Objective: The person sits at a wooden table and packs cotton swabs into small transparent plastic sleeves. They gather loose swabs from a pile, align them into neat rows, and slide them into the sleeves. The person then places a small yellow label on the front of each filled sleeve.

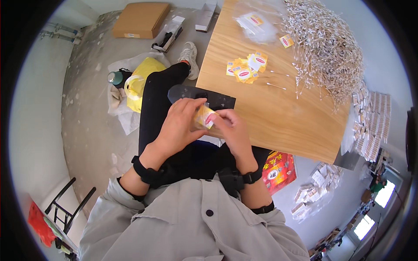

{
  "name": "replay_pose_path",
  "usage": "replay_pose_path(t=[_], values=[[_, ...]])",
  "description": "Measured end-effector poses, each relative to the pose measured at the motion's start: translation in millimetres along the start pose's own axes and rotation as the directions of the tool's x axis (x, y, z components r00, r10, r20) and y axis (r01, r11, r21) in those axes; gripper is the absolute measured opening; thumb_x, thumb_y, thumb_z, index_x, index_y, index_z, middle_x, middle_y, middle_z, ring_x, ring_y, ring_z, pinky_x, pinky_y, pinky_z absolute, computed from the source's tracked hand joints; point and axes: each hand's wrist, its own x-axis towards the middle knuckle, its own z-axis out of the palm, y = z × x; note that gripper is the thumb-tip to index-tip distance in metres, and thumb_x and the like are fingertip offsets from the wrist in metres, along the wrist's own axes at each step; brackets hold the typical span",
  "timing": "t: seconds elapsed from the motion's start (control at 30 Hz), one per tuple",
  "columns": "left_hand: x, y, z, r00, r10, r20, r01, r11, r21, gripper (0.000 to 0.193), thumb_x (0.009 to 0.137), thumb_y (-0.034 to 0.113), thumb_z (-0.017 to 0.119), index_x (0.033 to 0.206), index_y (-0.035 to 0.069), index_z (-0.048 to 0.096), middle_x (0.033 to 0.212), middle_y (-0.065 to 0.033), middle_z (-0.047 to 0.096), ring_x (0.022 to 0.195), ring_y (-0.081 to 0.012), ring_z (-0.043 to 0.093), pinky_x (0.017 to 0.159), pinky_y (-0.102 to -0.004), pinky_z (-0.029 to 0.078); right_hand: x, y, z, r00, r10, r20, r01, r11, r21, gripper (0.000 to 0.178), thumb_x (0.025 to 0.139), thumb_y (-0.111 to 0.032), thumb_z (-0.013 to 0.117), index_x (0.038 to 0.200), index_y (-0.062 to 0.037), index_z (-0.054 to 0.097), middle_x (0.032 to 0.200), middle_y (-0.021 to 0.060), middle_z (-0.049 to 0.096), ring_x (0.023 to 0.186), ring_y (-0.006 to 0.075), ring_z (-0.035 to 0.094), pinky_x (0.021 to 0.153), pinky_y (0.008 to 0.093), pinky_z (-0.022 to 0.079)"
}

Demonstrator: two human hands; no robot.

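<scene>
Close to the table's near left corner, a small yellow and white card (203, 116) is held up between both hands, with clear film, probably a small plastic bag, around its lower edge. My left hand (178, 124) grips it from the left, thumb below and fingers above. From the right, the fingers of my right hand (235, 130) pinch the card's edge. Beyond my hands lies a loose pile of similar cards (246, 69). Farther off rests a stack of clear plastic bags (257, 28), with one card on top. A big heap of cotton swabs (324, 48) covers the far right.
A dark flat board (223, 101) juts over the edge of the wooden table (278, 124). Bundled swab packs (374, 124) stand past its right side. On the floor are a yellow bag (146, 71), a green-capped bottle (115, 78), a cardboard box (141, 19) and a red package (281, 172).
</scene>
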Motion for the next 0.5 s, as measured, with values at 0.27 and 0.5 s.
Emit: replay_pose_path(t=[0.27,0.5], values=[[-12.4,-35.1,-39.1,0.986,-0.141,-0.088,0.133,0.987,-0.085,0.072,0.065,0.006,0.084,0.130,0.006,0.054,0.122,-0.0111,0.056,0.114,-0.0282,0.055,0.100,-0.0355,0.044,6.5,17.7,-55.8,0.988,0.129,-0.083,-0.124,0.990,0.064,0.018,0.094,-0.020,0.065,0.099,-0.0024,0.067,0.090,0.0031,0.067,0.079,0.0070,0.060,0.072,0.0221,0.049],[-16.1,-72.3,-57.6,0.980,-0.182,-0.081,0.183,0.983,0.002,0.071,0.065,0.008,0.084,0.130,0.009,0.055,0.123,-0.0110,0.055,0.118,-0.0296,0.054,0.101,-0.0363,0.044,3.5,21.3,-69.5,0.983,0.150,-0.104,-0.140,0.985,0.097,0.018,0.095,-0.020,0.065,0.097,-0.0029,0.067,0.089,0.0029,0.068,0.078,0.0064,0.061,0.072,0.0210,0.051]])
